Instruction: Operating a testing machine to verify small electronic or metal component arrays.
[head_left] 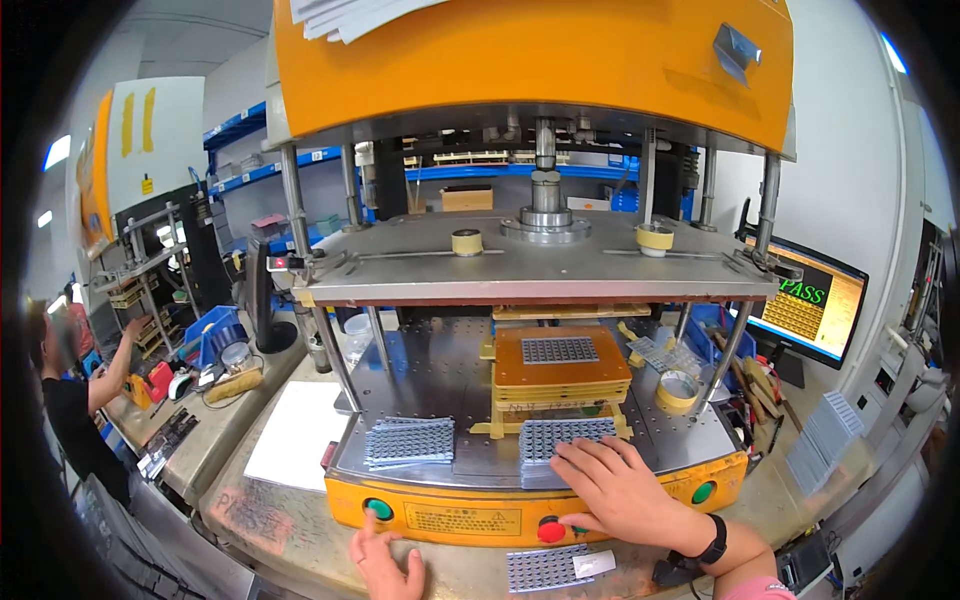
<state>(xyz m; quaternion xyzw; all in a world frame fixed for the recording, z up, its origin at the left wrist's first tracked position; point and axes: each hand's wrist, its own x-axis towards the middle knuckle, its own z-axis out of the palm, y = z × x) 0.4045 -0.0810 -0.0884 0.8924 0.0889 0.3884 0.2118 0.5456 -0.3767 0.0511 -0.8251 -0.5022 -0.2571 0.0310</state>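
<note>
My left hand (385, 566) is at the press's front panel, its index fingertip at the left green button (378, 510) and its thumb held apart. It holds nothing. My right hand (620, 492) lies with outstretched fingers over the right edge of a stack of grey perforated panels (560, 432), its thumb beside the red button (551, 529). To the left is a second stack of such panels (409, 443). Behind them, one panel (559, 350) rests on the orange-brown plate of a layered fixture (515, 372). Another panel (545, 569) with a white label lies below the front panel.
A metal upper plate (560, 268) on posts spans above the fixture. Right of the fixture are a tape roll (677, 390), the right green button (704, 492) and a monitor (806, 300). White paper (297, 437) lies at left. A person (85, 400) works at another machine, far left.
</note>
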